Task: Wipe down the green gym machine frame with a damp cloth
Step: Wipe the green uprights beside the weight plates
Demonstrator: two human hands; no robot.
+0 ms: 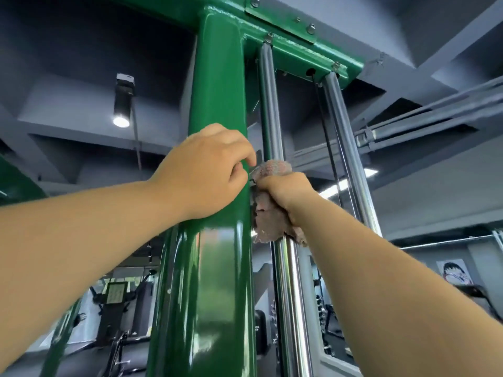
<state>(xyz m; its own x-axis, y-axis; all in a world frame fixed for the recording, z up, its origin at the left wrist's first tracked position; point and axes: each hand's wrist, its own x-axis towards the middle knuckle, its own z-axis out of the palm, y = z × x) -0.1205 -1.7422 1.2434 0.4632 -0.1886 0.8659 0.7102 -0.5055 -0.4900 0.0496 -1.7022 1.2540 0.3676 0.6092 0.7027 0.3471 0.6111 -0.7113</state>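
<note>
The green post (217,91) is being viewed from below, and it is being gripped about halfway up by the left hand (201,172), whose fingers are being curled over the post's right edge. The cloth (268,216), pinkish and bunched, is being clenched in the right hand (285,194), which is closed into a fist. The cloth is being held in the narrow gap at the post's right edge, against the near rod (288,295), a chrome bar that is being hidden by cloth and fist at that height. The cloth appears to be touching the post's right side; the contact is being partly hidden by the left fingertips just beside it.

The gap is being crowded further by the far rod (345,131) and a thin black cable (325,126) between the two rods. All three are being carried by the green crossbar (299,50) at the post's top, where several bolts are being shown.

A lit lamp (122,104) is being hung from the grey ceiling left of the post, and grey pipes (435,115) are being run along it on the right. Other machines (117,295) are being seen low on the left, and a poster (454,272) on the right wall.
</note>
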